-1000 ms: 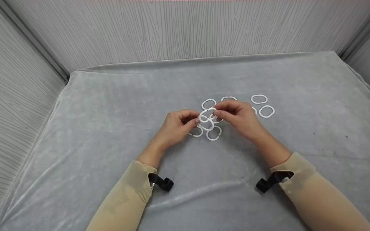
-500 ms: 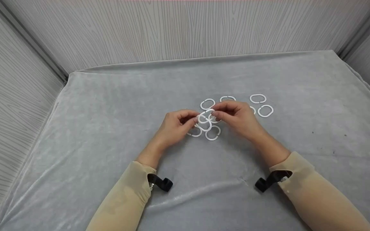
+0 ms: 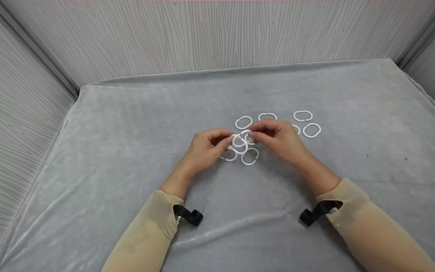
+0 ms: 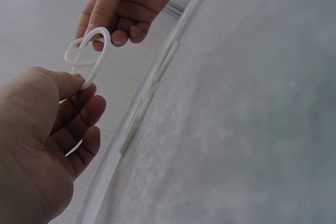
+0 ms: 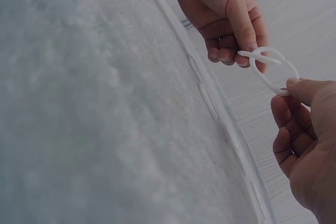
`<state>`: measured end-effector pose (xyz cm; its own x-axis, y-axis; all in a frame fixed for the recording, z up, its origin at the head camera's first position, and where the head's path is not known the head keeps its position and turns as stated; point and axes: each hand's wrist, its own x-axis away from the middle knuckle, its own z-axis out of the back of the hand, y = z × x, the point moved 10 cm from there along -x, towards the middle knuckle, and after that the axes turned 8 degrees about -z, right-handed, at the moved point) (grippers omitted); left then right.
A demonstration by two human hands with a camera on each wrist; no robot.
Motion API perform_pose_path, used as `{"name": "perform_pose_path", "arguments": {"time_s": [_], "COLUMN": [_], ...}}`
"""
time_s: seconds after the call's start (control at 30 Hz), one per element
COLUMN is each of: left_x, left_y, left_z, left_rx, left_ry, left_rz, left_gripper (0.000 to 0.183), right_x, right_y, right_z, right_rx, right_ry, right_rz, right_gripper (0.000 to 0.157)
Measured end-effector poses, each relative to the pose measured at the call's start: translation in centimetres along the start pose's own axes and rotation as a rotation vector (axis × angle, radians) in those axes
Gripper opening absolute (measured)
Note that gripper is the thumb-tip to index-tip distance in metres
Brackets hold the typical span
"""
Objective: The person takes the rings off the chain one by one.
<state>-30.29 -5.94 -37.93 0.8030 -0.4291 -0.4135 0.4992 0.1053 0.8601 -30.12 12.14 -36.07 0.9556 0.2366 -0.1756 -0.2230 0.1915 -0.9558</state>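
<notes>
Pinched between thumb and forefinger of my left hand (image 3: 204, 150) is a white oval curtain ring (image 4: 107, 43). My right hand (image 3: 281, 140) pinches a second white curtain ring (image 5: 264, 80) in the same way. The two rings cross each other, one passing through the other's opening, held above the grey cloth. A small gap shows in the right hand's ring near the top. Both hands face each other, fingertips close together. More curtain rings lie under and around them, such as a ring (image 3: 250, 165) just below and a ring (image 3: 244, 117) just behind.
Further curtain rings lie beyond the right hand, including a ring (image 3: 303, 111) and a ring (image 3: 312, 136); some are partly hidden by that hand. Grey velvety cloth (image 3: 134, 113) covers the table. Wood-grain panels (image 3: 202, 34) enclose the back and sides.
The two held rings have shifted slightly and overlap more, the left ring turning a little. Both hands keep nearly the same place, and the rings on the cloth lie as before.
</notes>
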Motion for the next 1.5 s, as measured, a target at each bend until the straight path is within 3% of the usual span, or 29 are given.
{"name": "perform_pose_path", "arguments": {"time_s": [0.53,0.87,1.5], "left_x": [-0.2,-0.1,0.4], "left_y": [0.6,0.6,-0.1], "left_z": [0.0,0.0,0.3], "left_rx": [-0.057,-0.059,-0.062], "left_ry": [0.0,0.003,0.02], "left_rz": [-0.044,-0.04,-0.019], "left_gripper": [0.017,0.017,0.02], "right_x": [0.3,0.3,0.1], "right_y": [0.0,0.0,1.4], "right_z": [-0.1,-0.2,-0.6], "right_rx": [0.016,0.022,0.059], "right_ry": [-0.021,-0.034,-0.025], "right_rz": [-0.017,-0.003,-0.064], "right_gripper": [0.015,0.015,0.017]}}
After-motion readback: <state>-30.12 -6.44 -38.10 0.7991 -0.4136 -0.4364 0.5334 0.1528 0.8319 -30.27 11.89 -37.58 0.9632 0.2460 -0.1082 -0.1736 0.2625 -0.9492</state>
